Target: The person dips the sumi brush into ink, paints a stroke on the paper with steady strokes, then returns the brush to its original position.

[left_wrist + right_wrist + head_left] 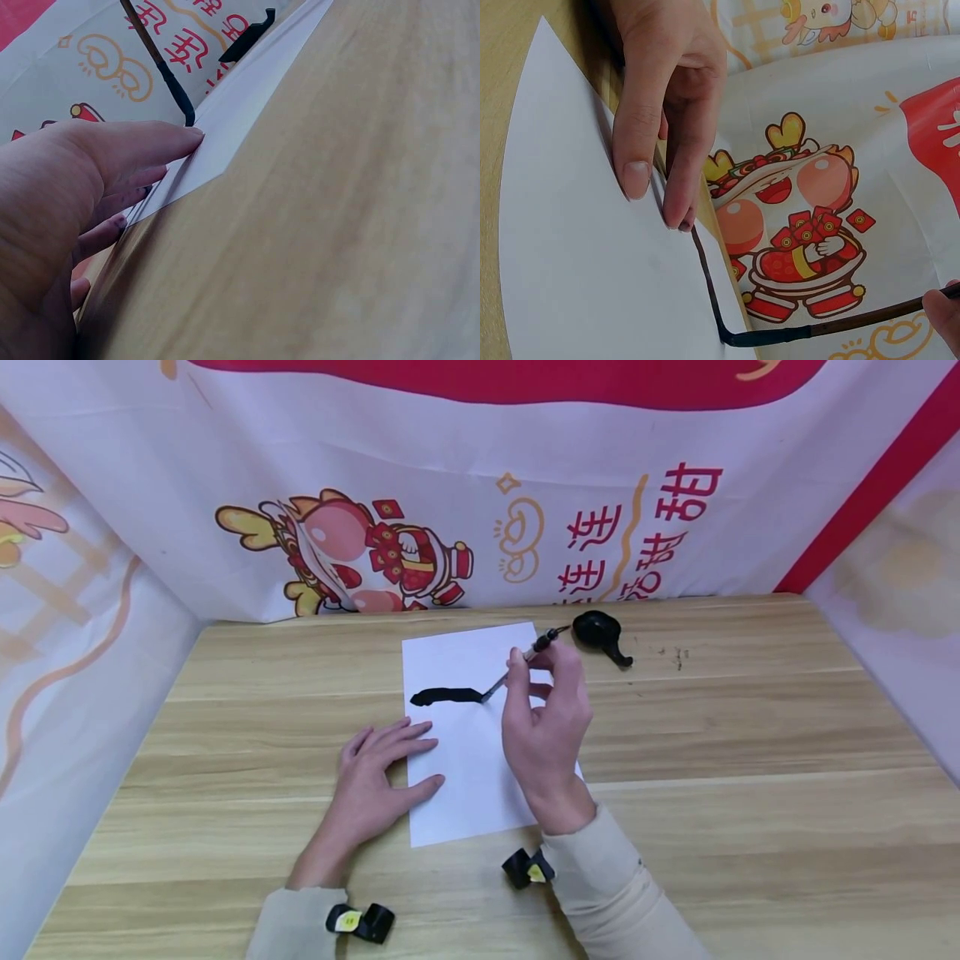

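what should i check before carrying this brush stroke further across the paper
1. Brush gripped by the right hand: ok.
2. Brush tip on the black stroke: ok, it meets the stroke's right end.
3. Left hand holding the paper flat: ok, straight fingers rest on its left edge.
4. Bare paper ahead of the tip: ok, white to the right.
5. Ink dish within reach: ok, just beyond the paper's far right corner.
6. Ink left on the bristles: cannot tell.

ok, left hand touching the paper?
Touching. Head view shows the left hand lying flat with fingertips on the paper's left edge; left wrist view shows the same.
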{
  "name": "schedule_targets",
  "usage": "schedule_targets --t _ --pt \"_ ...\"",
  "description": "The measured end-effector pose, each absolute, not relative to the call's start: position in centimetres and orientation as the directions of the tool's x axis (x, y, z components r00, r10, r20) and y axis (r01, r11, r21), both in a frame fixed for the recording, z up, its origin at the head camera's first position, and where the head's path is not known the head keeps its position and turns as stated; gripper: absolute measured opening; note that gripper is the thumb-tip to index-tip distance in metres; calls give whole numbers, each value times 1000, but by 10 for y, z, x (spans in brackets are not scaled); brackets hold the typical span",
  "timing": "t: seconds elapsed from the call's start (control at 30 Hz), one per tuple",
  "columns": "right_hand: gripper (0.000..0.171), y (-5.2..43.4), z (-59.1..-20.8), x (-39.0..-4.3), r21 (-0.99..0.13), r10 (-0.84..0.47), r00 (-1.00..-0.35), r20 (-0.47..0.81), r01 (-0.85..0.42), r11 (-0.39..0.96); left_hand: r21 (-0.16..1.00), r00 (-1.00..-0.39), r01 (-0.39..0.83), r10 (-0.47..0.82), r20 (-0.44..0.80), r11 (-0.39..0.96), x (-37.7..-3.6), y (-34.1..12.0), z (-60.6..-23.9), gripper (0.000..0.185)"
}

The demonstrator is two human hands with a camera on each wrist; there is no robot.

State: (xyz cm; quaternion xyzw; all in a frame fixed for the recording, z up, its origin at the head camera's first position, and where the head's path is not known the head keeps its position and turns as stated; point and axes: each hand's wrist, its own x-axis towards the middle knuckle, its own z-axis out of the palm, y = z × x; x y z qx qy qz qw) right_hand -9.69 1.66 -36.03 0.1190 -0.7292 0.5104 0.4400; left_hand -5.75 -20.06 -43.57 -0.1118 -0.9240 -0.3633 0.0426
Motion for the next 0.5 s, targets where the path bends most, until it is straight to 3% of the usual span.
schedule_targets --t 0.5 --pt "20 20 -357 -98 -641 290 -577 763 -618 456 669 -974 227 174 146 708 -57 -201 -435 45"
